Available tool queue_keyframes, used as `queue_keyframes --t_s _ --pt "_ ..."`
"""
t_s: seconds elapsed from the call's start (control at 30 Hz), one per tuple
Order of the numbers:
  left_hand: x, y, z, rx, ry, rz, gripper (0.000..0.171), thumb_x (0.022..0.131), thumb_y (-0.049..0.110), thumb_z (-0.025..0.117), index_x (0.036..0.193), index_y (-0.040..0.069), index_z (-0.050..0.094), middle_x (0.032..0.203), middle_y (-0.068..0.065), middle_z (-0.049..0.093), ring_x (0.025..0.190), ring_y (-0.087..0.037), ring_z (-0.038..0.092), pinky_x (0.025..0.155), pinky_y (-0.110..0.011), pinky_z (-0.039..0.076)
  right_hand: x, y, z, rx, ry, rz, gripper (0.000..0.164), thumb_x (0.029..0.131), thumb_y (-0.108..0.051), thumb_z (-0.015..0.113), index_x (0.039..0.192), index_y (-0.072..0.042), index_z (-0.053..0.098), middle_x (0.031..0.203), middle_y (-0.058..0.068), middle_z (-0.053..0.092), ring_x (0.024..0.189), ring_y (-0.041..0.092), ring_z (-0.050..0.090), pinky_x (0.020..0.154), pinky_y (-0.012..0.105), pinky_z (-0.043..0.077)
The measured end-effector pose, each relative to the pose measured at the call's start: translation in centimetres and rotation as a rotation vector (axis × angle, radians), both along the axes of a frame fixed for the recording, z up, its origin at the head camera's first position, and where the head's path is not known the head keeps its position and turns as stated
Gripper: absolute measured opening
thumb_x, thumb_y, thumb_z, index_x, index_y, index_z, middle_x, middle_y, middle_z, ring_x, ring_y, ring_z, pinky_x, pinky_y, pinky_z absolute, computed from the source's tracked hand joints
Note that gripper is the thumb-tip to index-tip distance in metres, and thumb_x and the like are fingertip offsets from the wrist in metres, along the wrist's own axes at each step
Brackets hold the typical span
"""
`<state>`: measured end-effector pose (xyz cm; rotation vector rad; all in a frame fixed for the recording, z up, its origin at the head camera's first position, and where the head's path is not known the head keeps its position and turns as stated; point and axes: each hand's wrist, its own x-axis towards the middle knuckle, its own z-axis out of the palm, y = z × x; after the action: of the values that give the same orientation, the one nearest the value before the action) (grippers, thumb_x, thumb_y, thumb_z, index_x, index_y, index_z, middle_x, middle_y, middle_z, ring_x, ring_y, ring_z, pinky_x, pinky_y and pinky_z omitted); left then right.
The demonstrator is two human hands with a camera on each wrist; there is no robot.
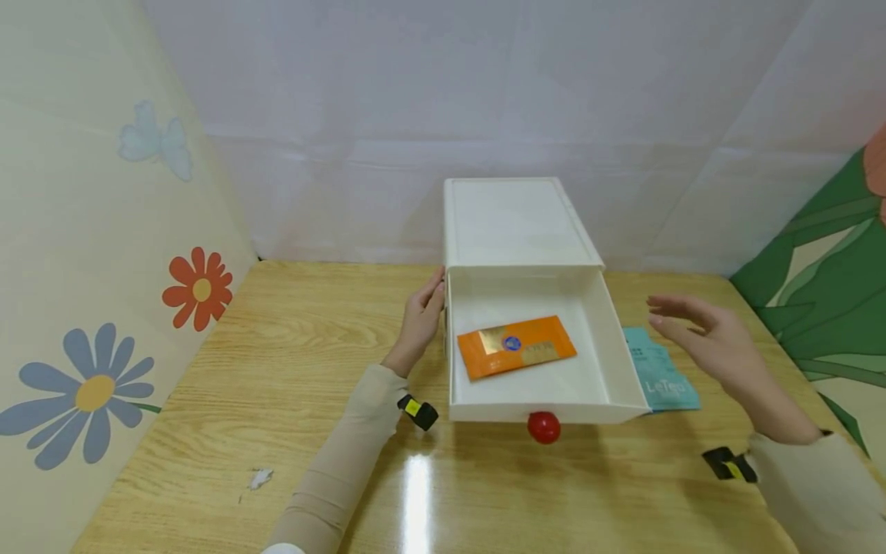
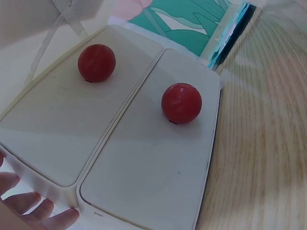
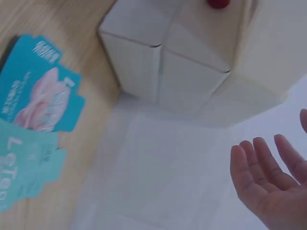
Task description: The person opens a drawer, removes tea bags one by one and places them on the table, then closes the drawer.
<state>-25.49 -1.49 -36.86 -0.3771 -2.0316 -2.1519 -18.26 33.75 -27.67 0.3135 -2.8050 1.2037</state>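
A white drawer cabinet [image 1: 519, 219] stands against the back wall, its upper drawer [image 1: 616, 346] pulled out toward me. An orange packet [image 1: 547, 338] with a gold label lies flat inside that drawer. My left hand [image 1: 421, 319] rests against the cabinet's left side; in the left wrist view its fingers [image 2: 60, 220] lie along the edge beside the drawer fronts. To the right of the drawer, my right hand [image 1: 713, 342] hovers in the air, fingers loosely bent and holding nothing. Below and left of it, a teal packet [image 1: 667, 381] lies on the table, partly covered by the drawer.
Round red knobs, an upper one [image 2: 97, 63] and a lower one [image 2: 181, 103], sit on the two drawer fronts. A bluer packet with a pink flower [image 3: 45, 86] lies by the teal one. Flower-painted panels [image 1: 97, 392] flank the wooden table [image 1: 318, 323].
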Motion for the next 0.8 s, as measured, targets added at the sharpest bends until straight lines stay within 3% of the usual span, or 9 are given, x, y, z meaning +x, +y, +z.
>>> queue_keyframes --t_s 0.07,0.13,0.27,0.5,0.63,0.8 --pt "0.0 0.0 0.1 0.0 -0.003 -0.001 0.04 0.099 0.008 0.036 0.136 -0.006 0.033 0.142 -0.016 0.032 0.129 -0.026 0.033 0.099 -0.033 0.037 0.4 -0.6 0.5 -0.031 0.041 -0.003 0.039 0.092 -0.02 0.054 0.125 0.0 0.051 0.106 -0.02 0.052 0.096 -0.01 0.044 0.085 0.021 0.043" --pt "0.1 -0.1 0.1 -0.001 -0.011 -0.001 0.04 0.099 0.008 0.036 0.136 -0.006 0.032 0.142 -0.016 0.031 0.129 -0.026 0.032 0.099 -0.033 0.037 0.7 -1.3 1.0 -0.066 0.074 0.004 0.034 0.091 -0.015 0.056 0.122 0.0 0.053 0.105 -0.021 0.054 0.096 -0.008 0.048 0.074 0.005 0.04" --pt "0.2 -0.1 0.4 0.005 -0.022 -0.015 0.04 0.099 0.007 0.036 0.136 -0.006 0.032 0.142 -0.017 0.03 0.129 -0.027 0.032 0.099 -0.034 0.037 1.4 -2.4 2.1 -0.135 0.123 0.043 0.03 0.089 -0.007 0.058 0.118 0.001 0.056 0.105 -0.012 0.059 0.093 -0.003 0.055 0.072 0.007 0.045" --pt "1.9 -0.1 2.7 -0.025 -0.025 -0.019 0.04 0.098 0.005 0.034 0.135 -0.01 0.03 0.142 -0.021 0.029 0.129 -0.03 0.031 0.099 -0.035 0.038 2.0 -4.2 3.8 -0.176 0.185 0.143 0.027 0.085 0.003 0.059 0.112 0.003 0.059 0.102 -0.004 0.063 0.086 0.004 0.061 0.07 0.012 0.049" --pt "2.2 -0.1 3.0 -0.029 -0.034 -0.021 0.04 0.099 0.006 0.034 0.136 -0.009 0.03 0.142 -0.02 0.028 0.13 -0.029 0.03 0.1 -0.034 0.036 1.5 -5.2 4.3 -0.167 0.26 0.29 0.027 0.08 0.013 0.059 0.107 0.007 0.06 0.099 -0.003 0.065 0.085 0.006 0.062 0.071 0.013 0.049" --pt "2.2 -0.1 3.0 -0.029 -0.036 -0.03 0.041 0.099 0.007 0.034 0.136 -0.009 0.03 0.143 -0.019 0.028 0.13 -0.028 0.03 0.1 -0.034 0.036 0.5 -6.5 4.5 -0.047 0.404 0.473 0.033 0.07 0.018 0.065 0.101 0.006 0.063 0.095 -0.006 0.065 0.081 0.003 0.06 0.071 0.011 0.048"
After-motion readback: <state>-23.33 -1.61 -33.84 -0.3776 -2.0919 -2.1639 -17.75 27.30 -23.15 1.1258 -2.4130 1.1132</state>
